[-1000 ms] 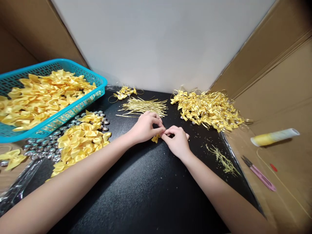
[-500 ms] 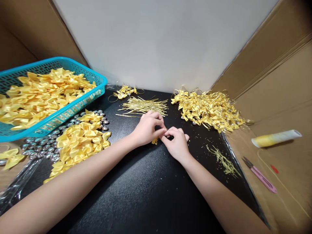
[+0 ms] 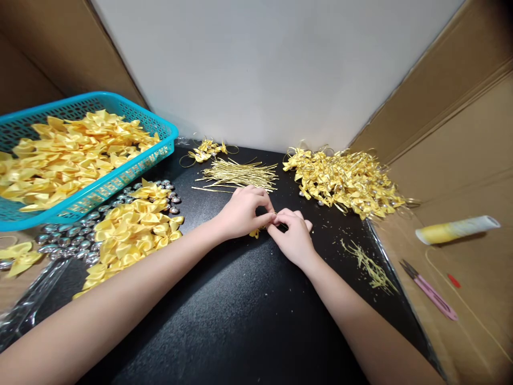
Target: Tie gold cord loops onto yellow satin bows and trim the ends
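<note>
My left hand (image 3: 246,212) and my right hand (image 3: 292,235) meet over the middle of the black work surface (image 3: 224,321), thumbs and fingertips pinched together. Between them is a gold cord, of which only a sliver shows. A yellow ribbon bow (image 3: 255,233) peeks out beneath my left fingers, mostly hidden by them. Just beyond my left hand lies a bundle of cut gold cords (image 3: 240,174). Loose yellow bows (image 3: 132,224) are heaped left of my left forearm, beside shiny silver beads (image 3: 66,243).
A turquoise basket (image 3: 170,133) full of yellow bows stands at the left. Finished-looking bows with beads and cord loops form a pile (image 3: 348,182) at the right rear, with a smaller group (image 3: 206,151) behind the cords. Cord scraps (image 3: 371,267), pink-handled thread snips (image 3: 430,293) and a tube (image 3: 457,230) lie right.
Both hands stay pinched together in almost the same spot, with only slight finger movement. The whole view has shifted a little.
</note>
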Tool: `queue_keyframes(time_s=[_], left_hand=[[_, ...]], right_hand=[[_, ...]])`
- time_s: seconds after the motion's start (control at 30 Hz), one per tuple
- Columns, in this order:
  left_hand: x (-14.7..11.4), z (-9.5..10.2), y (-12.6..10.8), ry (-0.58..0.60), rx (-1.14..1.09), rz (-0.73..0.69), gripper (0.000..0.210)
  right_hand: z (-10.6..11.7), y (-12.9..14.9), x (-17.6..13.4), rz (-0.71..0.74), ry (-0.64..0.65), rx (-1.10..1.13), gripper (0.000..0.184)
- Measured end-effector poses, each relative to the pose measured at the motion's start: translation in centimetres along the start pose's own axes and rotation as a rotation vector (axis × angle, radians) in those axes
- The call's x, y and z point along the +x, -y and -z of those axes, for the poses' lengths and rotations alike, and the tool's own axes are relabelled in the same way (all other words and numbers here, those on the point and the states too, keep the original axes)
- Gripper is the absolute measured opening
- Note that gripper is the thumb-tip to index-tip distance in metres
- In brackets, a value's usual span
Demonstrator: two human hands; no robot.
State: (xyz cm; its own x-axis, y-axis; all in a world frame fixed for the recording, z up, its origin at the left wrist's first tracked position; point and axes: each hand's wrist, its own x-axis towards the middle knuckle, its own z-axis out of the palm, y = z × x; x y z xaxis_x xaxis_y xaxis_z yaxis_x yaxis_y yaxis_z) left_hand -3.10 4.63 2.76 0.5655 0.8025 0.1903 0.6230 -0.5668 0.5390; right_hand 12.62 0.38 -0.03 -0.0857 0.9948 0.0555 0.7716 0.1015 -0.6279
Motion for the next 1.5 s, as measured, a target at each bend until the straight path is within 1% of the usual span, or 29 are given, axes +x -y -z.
queue_keyframes(time_s=[0.53,1.5], left_hand=[[0.1,-0.2,0.3,-0.020,0.039,-0.053,0.015],[-0.1,-0.2,-0.1,-0.050,0.054,-0.059,0.015]], right_hand=[[-0.5,0.5,0.0,-0.003,-0.010,-0.057,0.017],[-1.2,0.3,-0.1,0.040,-0.046,-0.113,0.020]])
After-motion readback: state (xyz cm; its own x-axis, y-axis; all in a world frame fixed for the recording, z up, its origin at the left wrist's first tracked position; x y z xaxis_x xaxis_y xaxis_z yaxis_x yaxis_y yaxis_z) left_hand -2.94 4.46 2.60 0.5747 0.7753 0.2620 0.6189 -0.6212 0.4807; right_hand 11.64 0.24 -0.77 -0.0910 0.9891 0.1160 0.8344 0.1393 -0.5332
